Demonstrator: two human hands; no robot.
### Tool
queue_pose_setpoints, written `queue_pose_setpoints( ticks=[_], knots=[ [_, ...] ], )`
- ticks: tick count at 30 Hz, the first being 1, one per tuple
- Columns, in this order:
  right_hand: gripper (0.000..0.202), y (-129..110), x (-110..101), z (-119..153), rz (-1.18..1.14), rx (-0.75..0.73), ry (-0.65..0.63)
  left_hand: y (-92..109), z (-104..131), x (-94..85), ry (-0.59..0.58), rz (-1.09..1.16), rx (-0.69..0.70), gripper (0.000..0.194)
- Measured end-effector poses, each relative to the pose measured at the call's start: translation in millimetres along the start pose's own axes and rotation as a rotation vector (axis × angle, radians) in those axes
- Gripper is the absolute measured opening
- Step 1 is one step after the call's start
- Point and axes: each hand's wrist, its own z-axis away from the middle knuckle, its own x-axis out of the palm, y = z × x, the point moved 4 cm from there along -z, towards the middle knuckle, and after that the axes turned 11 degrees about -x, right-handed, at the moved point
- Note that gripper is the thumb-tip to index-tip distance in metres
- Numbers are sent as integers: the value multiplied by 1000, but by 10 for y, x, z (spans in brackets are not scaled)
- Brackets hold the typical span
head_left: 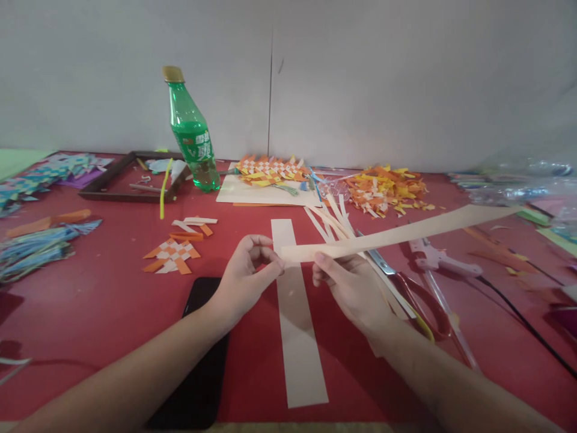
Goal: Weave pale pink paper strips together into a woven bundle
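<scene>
A long cream paper strip [406, 231] stretches sideways above the table, rising toward the right. My left hand [246, 276] is closed, thumb and forefinger pinching its left end. Farther along, my right hand [354, 285] grips the same strip between thumb and fingers. Beneath it, a second cream paper strip [300, 343] lies lengthwise on the red table [252, 373]. A bundle of narrow paper strips [336, 222] is behind and partly under my right hand. Red-handled scissors [424, 300] lie beside my right wrist, their blades partly hidden.
A black phone [202, 373] lies under my left forearm. A glue gun [446, 263] with a cord is at right. Behind stand a green bottle [192, 135] and a dark frame [97, 195]. Woven orange-white paper pieces [171, 255] and orange-yellow scraps [387, 189] lie about.
</scene>
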Motion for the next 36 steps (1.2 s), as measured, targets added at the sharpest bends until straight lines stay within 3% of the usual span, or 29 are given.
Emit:
queue_pose_setpoints(
  ticks=[5,9,16,29,36],
  knots=[
    [23,32,31,19,52,-11,-94,-22,29,58,-114,-57,-115,46],
    [26,59,50,38,89,-48,-194,-22,55,76,-148,-8,-175,26],
    [20,59,33,18,77,-61,-175,-19,56,80,-122,10,-199,18],
    [19,74,30,11,63,-48,-139,-27,56,55,-55,10,-226,23],
    [21,55,38,7,89,-59,-156,-42,54,54,-72,6,-203,24]
  ],
)
